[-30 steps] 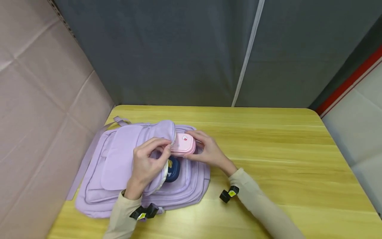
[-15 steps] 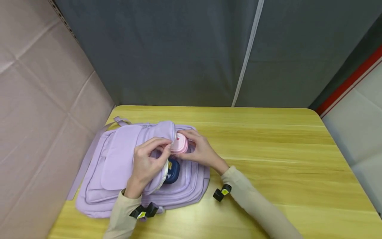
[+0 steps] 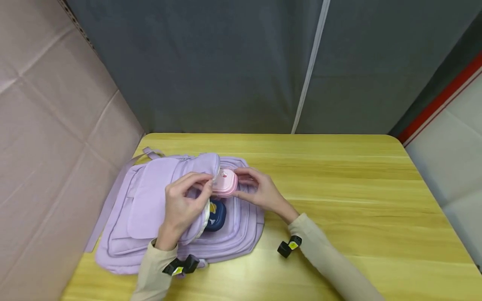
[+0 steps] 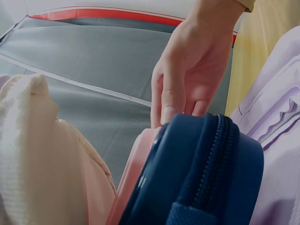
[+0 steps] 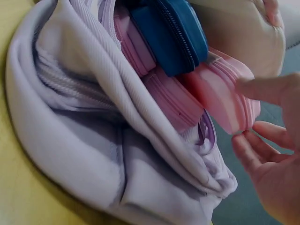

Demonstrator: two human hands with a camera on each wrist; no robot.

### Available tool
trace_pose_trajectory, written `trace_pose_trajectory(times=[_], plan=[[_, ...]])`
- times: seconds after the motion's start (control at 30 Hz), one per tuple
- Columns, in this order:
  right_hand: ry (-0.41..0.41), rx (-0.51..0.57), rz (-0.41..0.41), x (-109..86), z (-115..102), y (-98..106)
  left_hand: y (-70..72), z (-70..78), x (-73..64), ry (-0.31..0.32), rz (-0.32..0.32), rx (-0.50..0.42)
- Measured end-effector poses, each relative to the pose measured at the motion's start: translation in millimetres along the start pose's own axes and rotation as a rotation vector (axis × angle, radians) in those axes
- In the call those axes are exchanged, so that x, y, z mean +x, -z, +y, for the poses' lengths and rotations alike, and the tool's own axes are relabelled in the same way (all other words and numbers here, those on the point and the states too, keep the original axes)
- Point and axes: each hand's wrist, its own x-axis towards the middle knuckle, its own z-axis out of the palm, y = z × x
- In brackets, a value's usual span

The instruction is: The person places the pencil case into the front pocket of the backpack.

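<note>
A lilac backpack (image 3: 150, 200) lies on the table with a pocket gaping toward the right. My left hand (image 3: 184, 205) pinches the pocket's pale-lined edge between thumb and fingertips and holds it up. Partly inside the pocket is a small pink case (image 3: 226, 183) with rounded corners and a little cartoon picture on top. My right hand (image 3: 263, 192) grips its outer end, thumb on one side and fingers on the other. Beside it, a dark blue zipped case (image 3: 216, 216) pokes out of the same pocket. The right wrist view shows more pink cases (image 5: 173, 103) deeper inside.
Wood-grain table (image 3: 339, 188) extends to the right of the backpack. A grey curtain (image 3: 226, 67) hangs behind it, and a pale cloth wall (image 3: 64, 138) rises at the left. One backpack strap (image 3: 109, 209) trails along the left side.
The pink case has gone left, deeper into the pocket. My right hand followed it left, then shifted back right to its outer end. My left hand has stayed almost still at the pocket edge.
</note>
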Motion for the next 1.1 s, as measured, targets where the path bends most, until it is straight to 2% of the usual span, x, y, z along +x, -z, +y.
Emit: trace_pose_trajectory(times=[0.27, 0.53, 0.83, 1.1], plan=[[-0.024, 0.079, 0.092, 1.2, 1, -3, 2.6, -1.6, -0.1, -0.032, -0.011, 0.004], [0.004, 0.156, 0.11, 12.4, -2, -16, 6.7, -1.6, -0.3, -0.057, -0.039, 0.025], [-0.006, 0.13, 0.119, 20.3, -1, -30, 7.2, -1.1, -2.0, -0.069, -0.057, 0.021], [-0.063, 0.08, 0.129, 13.0, -3, -19, 1.8, -1.5, -3.8, -0.048, -0.05, 0.004]])
